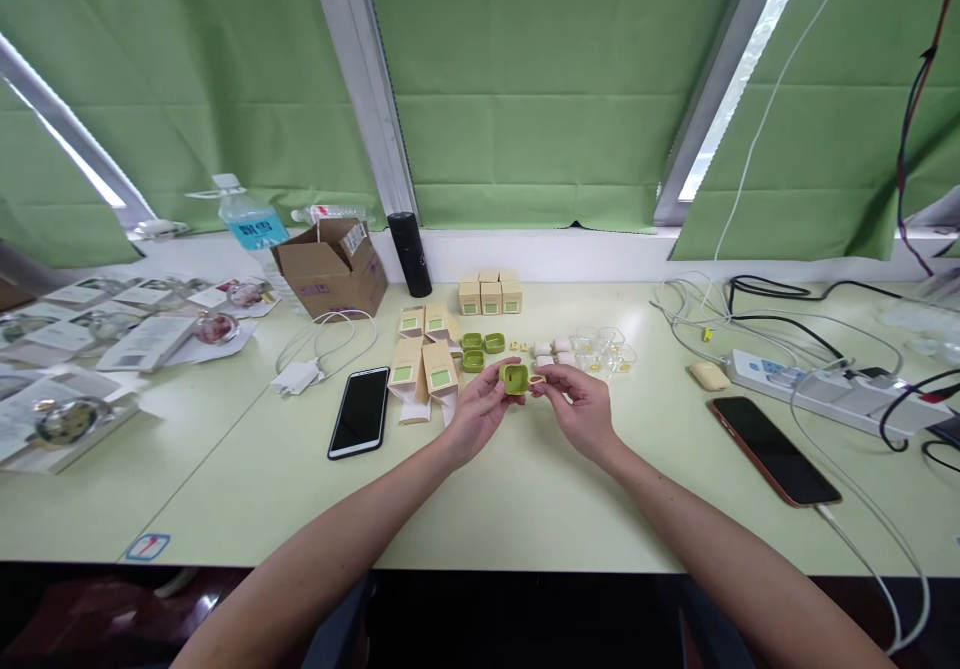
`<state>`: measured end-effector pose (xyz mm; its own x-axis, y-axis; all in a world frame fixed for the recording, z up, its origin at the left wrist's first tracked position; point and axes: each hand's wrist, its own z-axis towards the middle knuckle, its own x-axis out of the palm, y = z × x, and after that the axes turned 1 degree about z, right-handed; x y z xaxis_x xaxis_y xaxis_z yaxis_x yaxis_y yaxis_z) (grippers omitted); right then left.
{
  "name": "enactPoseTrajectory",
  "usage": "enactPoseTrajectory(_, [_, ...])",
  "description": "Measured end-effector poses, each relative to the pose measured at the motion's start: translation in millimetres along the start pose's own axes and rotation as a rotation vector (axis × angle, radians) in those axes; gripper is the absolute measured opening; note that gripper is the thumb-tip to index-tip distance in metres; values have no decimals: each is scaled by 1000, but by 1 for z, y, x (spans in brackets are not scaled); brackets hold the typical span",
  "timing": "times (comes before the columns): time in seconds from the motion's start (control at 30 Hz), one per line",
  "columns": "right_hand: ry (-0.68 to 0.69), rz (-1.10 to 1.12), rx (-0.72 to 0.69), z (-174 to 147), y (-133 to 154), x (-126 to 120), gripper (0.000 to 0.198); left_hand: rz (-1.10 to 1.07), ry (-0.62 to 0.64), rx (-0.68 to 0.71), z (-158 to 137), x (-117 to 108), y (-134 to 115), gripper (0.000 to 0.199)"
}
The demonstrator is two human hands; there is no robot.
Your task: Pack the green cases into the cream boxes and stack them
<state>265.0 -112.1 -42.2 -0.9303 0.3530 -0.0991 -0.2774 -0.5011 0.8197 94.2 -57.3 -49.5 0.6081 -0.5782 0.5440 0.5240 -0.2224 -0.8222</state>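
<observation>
My left hand (480, 407) grips a small green square cup (515, 379), its hollow side turned toward me. Close to its right edge, my right hand (576, 399) pinches a tiny yellowish piece (536, 380), too small to make out fully. Behind my left hand are three more green cups (472, 360). Tiny yellow pieces (518, 347) lie just beyond the held cup. Pale pink-white blocks (562, 346) and several clear plastic cups (606, 349) stand behind my right hand. Open cardboard boxes (440, 369) with green labels are left of my left hand.
Closed small boxes (490, 296) stand at the back. A white phone (359, 413) lies left, a dark phone (772, 449) right beside a power strip (810, 389). A brown carton (334, 274), black cylinder (409, 254) and charger (295, 377) are at back left.
</observation>
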Motion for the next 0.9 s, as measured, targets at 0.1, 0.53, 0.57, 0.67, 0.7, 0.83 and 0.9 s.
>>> enactPoseTrajectory(0.1, [7,-110,-104,1,0,-2,11,18,2,1,-1,0,-1,41])
enactPoseTrajectory(0.53, [76,-441,-533,2,1,-4,21,41,43,-6,-5,3,1,42])
enactPoseTrajectory(0.57, [69,-466,-545,2,1,-4,20,47,47,-4,-5,3,1,41])
enactPoseTrajectory(0.67, [40,-533,-551,2,1,-4,19,74,56,-4,-6,5,-1,40])
enactPoseTrajectory(0.7, [33,-547,-551,2,1,-4,19,80,59,-5,-6,5,-1,40])
enactPoseTrajectory(0.83, [19,-581,-581,1,1,-3,20,86,63,-12,-7,7,-1,41])
enactPoseTrajectory(0.9, [13,-593,-602,1,1,-3,20,86,66,-15,-7,8,-1,41])
